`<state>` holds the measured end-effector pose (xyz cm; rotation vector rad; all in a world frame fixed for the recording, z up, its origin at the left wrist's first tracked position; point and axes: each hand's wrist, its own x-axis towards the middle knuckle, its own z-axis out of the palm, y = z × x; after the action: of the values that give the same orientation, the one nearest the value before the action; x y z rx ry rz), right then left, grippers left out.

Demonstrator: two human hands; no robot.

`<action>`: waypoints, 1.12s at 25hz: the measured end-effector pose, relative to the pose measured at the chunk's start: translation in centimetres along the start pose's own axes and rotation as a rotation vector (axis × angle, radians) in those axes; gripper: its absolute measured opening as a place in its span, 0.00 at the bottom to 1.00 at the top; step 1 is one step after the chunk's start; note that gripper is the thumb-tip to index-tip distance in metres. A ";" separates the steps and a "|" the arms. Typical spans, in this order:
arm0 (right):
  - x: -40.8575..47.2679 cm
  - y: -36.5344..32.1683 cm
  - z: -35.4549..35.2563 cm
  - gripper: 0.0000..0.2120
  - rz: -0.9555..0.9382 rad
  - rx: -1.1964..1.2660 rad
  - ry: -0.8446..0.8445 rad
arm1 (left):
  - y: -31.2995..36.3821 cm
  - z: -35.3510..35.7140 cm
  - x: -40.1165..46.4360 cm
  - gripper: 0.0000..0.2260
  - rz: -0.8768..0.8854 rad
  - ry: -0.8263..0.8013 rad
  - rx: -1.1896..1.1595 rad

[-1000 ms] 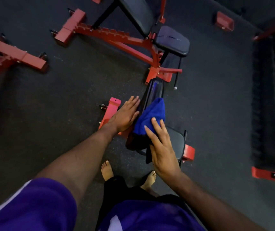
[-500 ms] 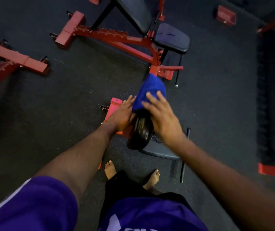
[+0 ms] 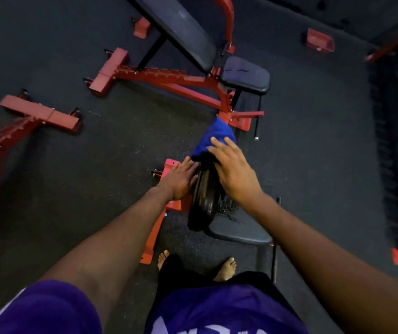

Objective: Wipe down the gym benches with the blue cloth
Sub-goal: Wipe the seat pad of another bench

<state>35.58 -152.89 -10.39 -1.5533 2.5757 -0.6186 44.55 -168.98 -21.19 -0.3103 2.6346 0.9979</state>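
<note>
Cloth (image 3: 213,138), blue, soft, bunched: carried farther up the padded black backrest (image 3: 204,201) than before, pressed under flat right hand (image 3: 235,173). Left hand (image 3: 181,180) laid flat, fingers straight, against backrest's side.

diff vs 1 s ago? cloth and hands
The right hand, fingers spread flat, pushed the blue cloth up the black padded backrest of the near red-framed bench, from beside the black seat pad to the pad's far upper end. Nothing was gripped or released. The left hand stays flat against the backrest's left side, bracing it.
</note>
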 end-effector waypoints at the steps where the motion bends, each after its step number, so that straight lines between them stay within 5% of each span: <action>1: 2.1 0.6 -0.6 0.18 -0.008 0.014 -0.026 | 1.0 -0.6 -0.4 0.28 -0.052 -0.012 -0.052; 6: 5.2 5.3 -4.8 0.13 0.339 0.448 0.094 | 7.9 -3.6 -4.0 0.23 -0.148 0.451 -0.475; 16: 7.4 13.2 -1.7 0.09 0.216 0.865 -0.271 | 12.9 -1.2 -3.1 0.27 -0.135 0.426 0.311; 21: 8.6 13.9 0.5 0.14 0.215 1.089 -0.309 | 13.9 -1.8 -2.5 0.29 -0.205 0.343 0.307; 24: 8.9 14.3 1.8 0.18 0.319 1.152 -0.384 | 14.0 -1.3 -2.1 0.30 -0.240 0.391 0.302; 28: 8.6 13.5 4.0 0.32 0.355 1.142 -0.283 | 13.6 -0.1 -1.7 0.31 -0.253 0.526 0.428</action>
<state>21.23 -156.00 -17.83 -0.6973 1.6275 -1.3396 41.96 -158.88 -12.28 -0.8707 3.0630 0.2758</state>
